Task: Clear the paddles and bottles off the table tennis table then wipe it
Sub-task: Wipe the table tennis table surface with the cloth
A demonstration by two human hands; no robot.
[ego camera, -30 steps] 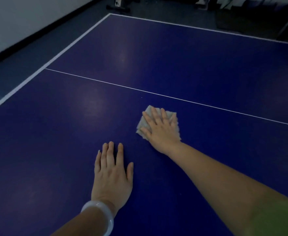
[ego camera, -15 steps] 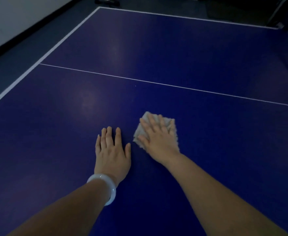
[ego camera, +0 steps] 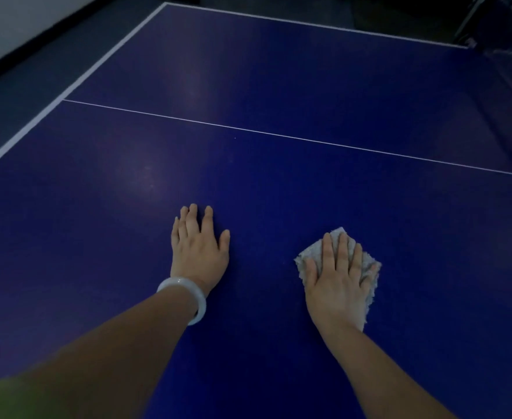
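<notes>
The dark blue table tennis table fills the head view, with a thin white centre line running across it. My right hand lies flat with straight fingers on a small grey cloth and presses it onto the table surface. My left hand, with a white bangle on its wrist, rests flat on the table to the left of the cloth, fingers straight. No paddles or bottles show on the table.
The table's white left edge line borders dark floor and a pale wall at the upper left. Dark equipment stands beyond the far right corner.
My right hand has slid the cloth to the right and nearer to me, away from my left hand. The left hand stays flat on the table.
</notes>
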